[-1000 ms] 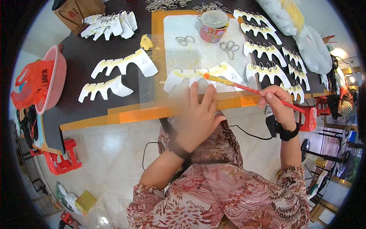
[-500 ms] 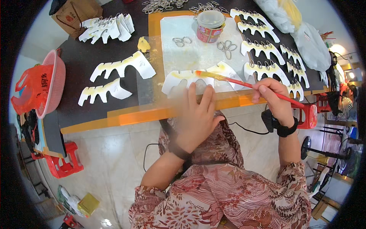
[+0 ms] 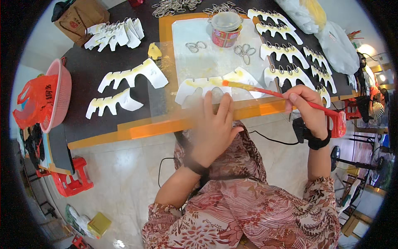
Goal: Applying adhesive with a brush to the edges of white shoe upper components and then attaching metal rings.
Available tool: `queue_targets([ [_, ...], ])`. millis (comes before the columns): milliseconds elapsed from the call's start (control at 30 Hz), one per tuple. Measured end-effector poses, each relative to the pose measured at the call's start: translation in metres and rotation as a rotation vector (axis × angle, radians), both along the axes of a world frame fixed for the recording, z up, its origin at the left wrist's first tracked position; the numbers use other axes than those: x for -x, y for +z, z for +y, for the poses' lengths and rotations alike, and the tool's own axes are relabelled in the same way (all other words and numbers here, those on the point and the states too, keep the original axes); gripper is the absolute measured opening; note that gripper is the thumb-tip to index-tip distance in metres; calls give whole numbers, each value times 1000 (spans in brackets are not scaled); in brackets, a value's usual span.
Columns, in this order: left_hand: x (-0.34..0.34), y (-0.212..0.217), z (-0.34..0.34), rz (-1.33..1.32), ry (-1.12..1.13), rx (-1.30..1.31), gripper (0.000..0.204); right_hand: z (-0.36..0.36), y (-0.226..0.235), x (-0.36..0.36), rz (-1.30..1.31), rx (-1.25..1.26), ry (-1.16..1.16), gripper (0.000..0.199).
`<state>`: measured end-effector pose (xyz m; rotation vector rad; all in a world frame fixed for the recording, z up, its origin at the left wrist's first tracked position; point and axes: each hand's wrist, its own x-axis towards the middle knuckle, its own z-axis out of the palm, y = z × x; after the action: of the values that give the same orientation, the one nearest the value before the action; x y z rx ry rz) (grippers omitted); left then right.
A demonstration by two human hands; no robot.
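- Dark tabletop (image 3: 83, 132), edged in glossy orange tape (image 3: 161, 128); I see notched white cutouts (image 3: 156, 75) across it.
- Left hand (image 3: 215, 120), partly blurred: fingers spread, tips at the arched lower edge of the nearest cutout (image 3: 207, 83), yellow-smeared, on a pale sheet (image 3: 197, 62).
- Right hand (image 3: 304, 106): pinching a slim red brush (image 3: 265, 90), bristles at that cutout.

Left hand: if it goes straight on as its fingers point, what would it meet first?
Past the white piece that the left hand seems to touch, probably the brush, whose orange tip lies just ahead, though its height is hard to judge.
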<state>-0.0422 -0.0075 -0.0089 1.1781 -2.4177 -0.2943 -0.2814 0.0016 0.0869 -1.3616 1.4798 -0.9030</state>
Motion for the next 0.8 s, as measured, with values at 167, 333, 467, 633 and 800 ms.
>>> queue_targets([
  [167, 1, 1, 0, 7, 2, -6, 74, 1, -3, -3, -16, 82, 67, 14],
  [333, 0, 0, 0, -10, 7, 5, 75, 7, 8, 4, 36, 39, -33, 14],
  [467, -2, 2, 1, -1, 17, -4, 75, 1, 1, -10, 31, 108, 40, 13],
  [633, -6, 1, -2, 27, -8, 18, 74, -8, -8, -24, -26, 87, 95, 14],
  [800, -10, 1, -3, 46, -17, 22, 73, -7, -3, -22, -49, 10, 76, 12],
])
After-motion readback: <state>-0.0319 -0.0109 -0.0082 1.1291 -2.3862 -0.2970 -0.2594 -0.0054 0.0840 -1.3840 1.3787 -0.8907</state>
